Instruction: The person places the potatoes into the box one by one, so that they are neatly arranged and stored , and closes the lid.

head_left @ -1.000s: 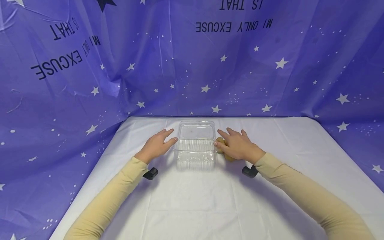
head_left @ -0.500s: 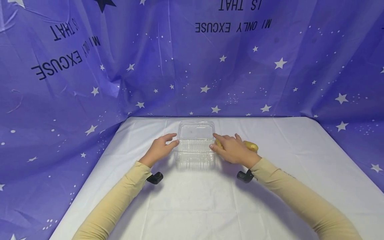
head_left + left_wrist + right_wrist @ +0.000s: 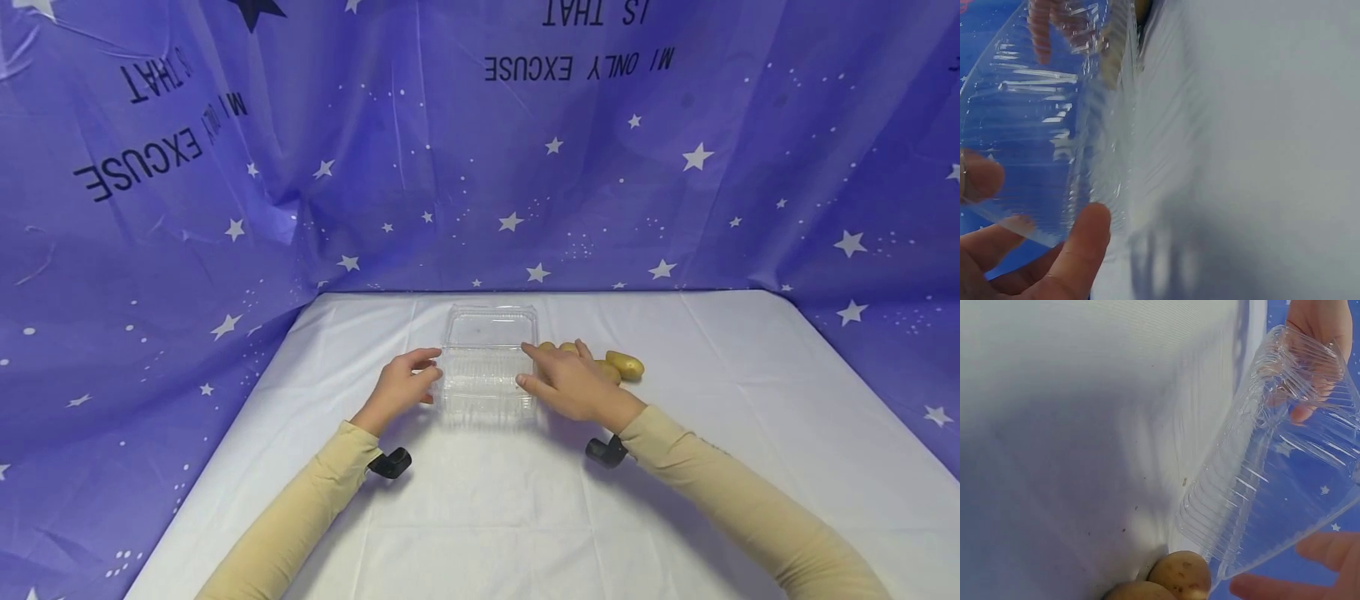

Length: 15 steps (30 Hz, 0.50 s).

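Note:
A clear plastic clamshell container [image 3: 489, 367] with ribbed walls stands at the middle of the white table, between both hands. At its left side, my left hand [image 3: 405, 385] has bent fingers and holds the edge; in the left wrist view the thumb [image 3: 1085, 244] lies on one side of the plastic and other fingers on another. My right hand [image 3: 573, 382] reaches to the right side, thumb and index finger fairly straight, tips at the edge. Several yellow-brown potatoes [image 3: 625, 365] lie beyond and beside the right hand, partly hidden by it; one potato [image 3: 1182, 575] sits close by the container's corner.
A white cloth [image 3: 480, 517] covers the table. Purple curtains [image 3: 420, 167] with stars and lettering rise behind the table and at its sides. Black wrist mounts [image 3: 390, 462] hang under both wrists, and small dark specks [image 3: 1124, 530] dot the cloth.
Both hands have come closer to the container and nearer to me. The container's front part has shifted toward me. The right hand has moved left, uncovering more potatoes.

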Motion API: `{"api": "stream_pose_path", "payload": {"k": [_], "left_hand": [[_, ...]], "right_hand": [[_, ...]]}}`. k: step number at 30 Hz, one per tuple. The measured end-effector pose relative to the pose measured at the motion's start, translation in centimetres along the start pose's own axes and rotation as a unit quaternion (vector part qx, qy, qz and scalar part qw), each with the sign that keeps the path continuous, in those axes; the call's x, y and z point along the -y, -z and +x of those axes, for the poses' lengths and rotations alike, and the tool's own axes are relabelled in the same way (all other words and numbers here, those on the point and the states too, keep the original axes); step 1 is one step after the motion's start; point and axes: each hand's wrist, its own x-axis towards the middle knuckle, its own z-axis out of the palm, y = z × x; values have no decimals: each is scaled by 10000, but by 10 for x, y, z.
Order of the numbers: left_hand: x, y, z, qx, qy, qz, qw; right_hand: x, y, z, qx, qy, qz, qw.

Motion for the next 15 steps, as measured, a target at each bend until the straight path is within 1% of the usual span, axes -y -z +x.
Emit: {"api": "stream_pose_path", "payload": {"k": [4,9,15], "left_hand": [[5,-6,-3,-262,-30,-137,9996],[12,-14,-8,-583,-75,-213,9980],[18,-24,-11,-947,-240,-555,9937]], "right_hand": [[1,-3,-1,-110,137,-8,9998],[-2,-7,-3,-263,212,44,9994],[-6,-13,-7,-398,275,256,9985]]}}
